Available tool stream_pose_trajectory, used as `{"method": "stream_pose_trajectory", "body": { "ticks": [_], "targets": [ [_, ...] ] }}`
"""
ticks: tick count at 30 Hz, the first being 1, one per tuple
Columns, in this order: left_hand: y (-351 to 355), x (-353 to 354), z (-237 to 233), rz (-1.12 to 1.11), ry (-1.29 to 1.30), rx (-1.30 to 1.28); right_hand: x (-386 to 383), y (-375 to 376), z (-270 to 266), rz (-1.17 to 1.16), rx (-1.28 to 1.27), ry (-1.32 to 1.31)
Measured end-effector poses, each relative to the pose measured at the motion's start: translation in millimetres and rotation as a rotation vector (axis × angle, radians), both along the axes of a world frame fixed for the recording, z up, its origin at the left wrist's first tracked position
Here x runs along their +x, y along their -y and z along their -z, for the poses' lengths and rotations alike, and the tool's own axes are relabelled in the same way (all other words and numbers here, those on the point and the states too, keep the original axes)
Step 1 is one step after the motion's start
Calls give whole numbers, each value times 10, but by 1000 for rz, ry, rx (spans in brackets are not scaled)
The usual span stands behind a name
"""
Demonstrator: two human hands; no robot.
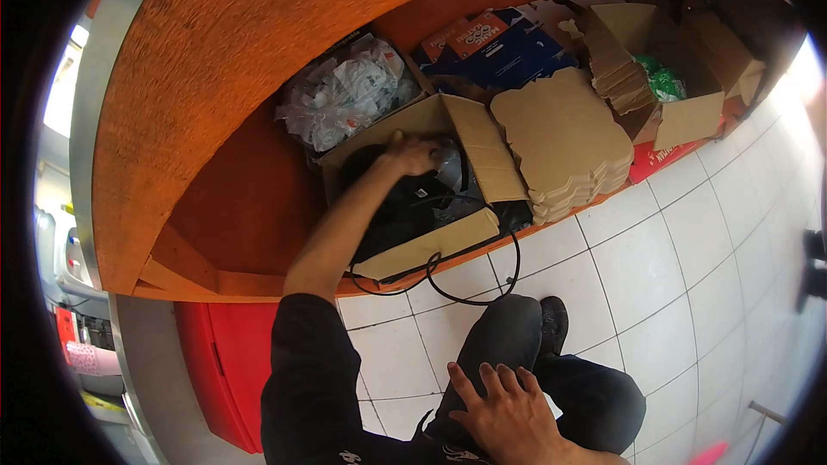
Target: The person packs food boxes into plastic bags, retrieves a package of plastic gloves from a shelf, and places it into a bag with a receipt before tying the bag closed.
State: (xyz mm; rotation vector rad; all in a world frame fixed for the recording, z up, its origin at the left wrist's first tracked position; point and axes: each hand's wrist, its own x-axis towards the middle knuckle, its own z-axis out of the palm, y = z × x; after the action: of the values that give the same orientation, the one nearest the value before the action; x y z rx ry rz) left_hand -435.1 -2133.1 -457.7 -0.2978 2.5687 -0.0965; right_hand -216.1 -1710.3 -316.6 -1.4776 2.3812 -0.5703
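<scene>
My left hand (412,153) reaches deep into an open cardboard box (482,151) on a low orange shelf (250,198). Its fingers are curled on dark, shiny plastic bag material (405,207) that fills the box. A black cable (508,280) loops out of the box's front and hangs over the shelf edge. My right hand (508,413) rests flat on my knee in dark trousers (508,327), fingers spread, holding nothing.
A crumpled clear plastic bag (345,90) lies behind the box. To the right are a stack of flat cardboard sheets (564,142), blue and orange cartons (500,47) and an open box with green packets (663,82). White floor tiles (689,241) lie below, and a red panel (215,362) stands at the left.
</scene>
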Motion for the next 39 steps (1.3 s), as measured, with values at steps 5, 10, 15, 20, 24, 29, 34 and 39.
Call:
{"method": "stream_pose_trajectory", "body": {
  "ticks": [5, 10, 15, 20, 24, 29, 34, 39],
  "targets": [
    [-203, -152, 553, 81, 132, -233, -6, 34, -58, 32, 16, 32],
    [-456, -113, 229, 14, 30, -224, 63, 16, 33, 97, -35, 34],
    [-428, -53, 356, 80, -65, -102, -108, 65, -127, -33, 119, 67],
    [-340, -57, 291, 72, -60, -12, 56, 1, -26, 63, -14, 6],
    [-138, -95, -523, -169, -156, 324, 95, 2, 2, 30, -78, -50],
    [274, -62, -816, -283, -1034, -369, 66, 70, 57, 39, -131, -109],
    [879, 79, -815, -675, -816, -322, 90, 78, 287, -2, -47, 0],
    [1426, 789, -1082, -656, -836, -360, -174, 72, -27, -71, 177, 227]
  ]
}}
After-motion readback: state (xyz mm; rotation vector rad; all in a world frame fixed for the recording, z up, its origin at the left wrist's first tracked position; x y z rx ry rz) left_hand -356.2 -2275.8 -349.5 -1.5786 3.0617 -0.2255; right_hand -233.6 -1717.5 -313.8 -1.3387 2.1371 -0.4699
